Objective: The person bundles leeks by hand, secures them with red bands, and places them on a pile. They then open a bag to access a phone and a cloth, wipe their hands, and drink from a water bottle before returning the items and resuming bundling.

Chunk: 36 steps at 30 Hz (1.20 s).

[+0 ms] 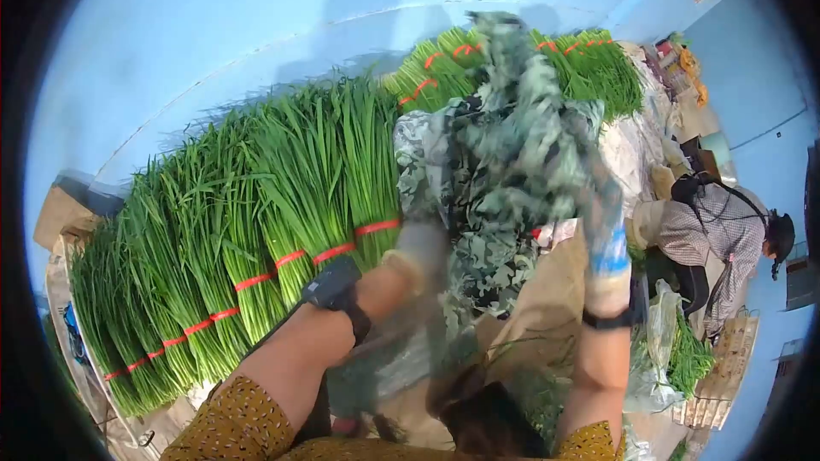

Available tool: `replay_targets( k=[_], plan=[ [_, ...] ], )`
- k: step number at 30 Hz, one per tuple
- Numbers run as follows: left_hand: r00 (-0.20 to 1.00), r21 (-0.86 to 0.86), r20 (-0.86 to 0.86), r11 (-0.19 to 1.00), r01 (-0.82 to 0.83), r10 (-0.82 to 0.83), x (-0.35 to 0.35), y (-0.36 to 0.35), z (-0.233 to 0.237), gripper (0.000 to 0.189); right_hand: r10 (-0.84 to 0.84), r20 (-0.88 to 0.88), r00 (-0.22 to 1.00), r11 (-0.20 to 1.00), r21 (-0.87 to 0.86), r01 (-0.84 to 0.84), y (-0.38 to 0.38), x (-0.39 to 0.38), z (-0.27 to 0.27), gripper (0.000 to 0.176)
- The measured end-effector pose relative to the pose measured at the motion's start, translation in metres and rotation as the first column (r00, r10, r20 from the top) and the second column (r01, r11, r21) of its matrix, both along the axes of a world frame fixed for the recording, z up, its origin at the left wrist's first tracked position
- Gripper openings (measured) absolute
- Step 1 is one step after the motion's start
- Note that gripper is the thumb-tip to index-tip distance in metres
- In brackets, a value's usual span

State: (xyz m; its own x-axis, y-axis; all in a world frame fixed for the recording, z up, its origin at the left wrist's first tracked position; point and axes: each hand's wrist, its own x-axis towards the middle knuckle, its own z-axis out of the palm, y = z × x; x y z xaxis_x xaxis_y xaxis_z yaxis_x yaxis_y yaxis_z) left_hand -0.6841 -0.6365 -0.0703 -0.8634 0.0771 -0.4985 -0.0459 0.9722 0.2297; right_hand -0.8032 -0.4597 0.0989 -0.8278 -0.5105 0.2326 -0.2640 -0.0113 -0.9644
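Observation:
A green-grey camouflage cloth [530,141] with a leaf pattern is lifted and bunched in front of me, its upper part smeared by motion. My right hand [608,243], in a blue and white glove, is at the cloth's right edge and appears to grip it. Blur covers my left hand [423,248], also gloved, just below the cloth's left side; its fingers cannot be made out. Beside that hand stand bundles of long green leafy stalks [312,175], tied with red bands.
More banded bundles [589,72] lie behind the cloth against the blue wall [213,26]. Brown sacking [542,307] spreads below my hands. At right, a person [717,222] in a checked top bends over near a clear plastic bag [662,333] with greens and a crate [722,367].

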Motion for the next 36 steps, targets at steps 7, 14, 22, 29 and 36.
replay_targets(
  k=[7,14,22,29,36],
  plan=[
    [0.996,0.051,0.072,0.998,0.043,-0.047,0.007,-0.018,0.009,0.050,0.572,-0.186,0.799,0.735,0.548,-0.398,0.025,0.170,-0.011,0.034],
    [0.998,0.126,-0.013,0.990,-0.067,0.069,0.026,-0.062,-0.007,0.053,-0.264,0.296,0.918,0.959,-0.020,0.282,0.062,0.036,-0.159,0.036],
    [0.535,0.983,-0.111,0.173,-0.067,0.837,0.008,-0.184,0.011,0.076,-0.439,-0.121,0.890,0.745,0.505,0.436,0.091,0.047,-0.141,0.044],
    [0.800,0.307,-0.488,0.926,-0.218,0.350,-0.089,-0.080,0.079,0.069,0.080,-0.714,0.696,0.706,0.533,0.466,0.052,0.079,-0.089,0.066],
    [0.930,-0.024,-0.364,0.999,0.033,-0.039,-0.121,-0.038,-0.069,0.065,0.396,-0.413,0.820,0.403,0.880,0.249,0.011,0.040,-0.147,0.058]
  ],
)
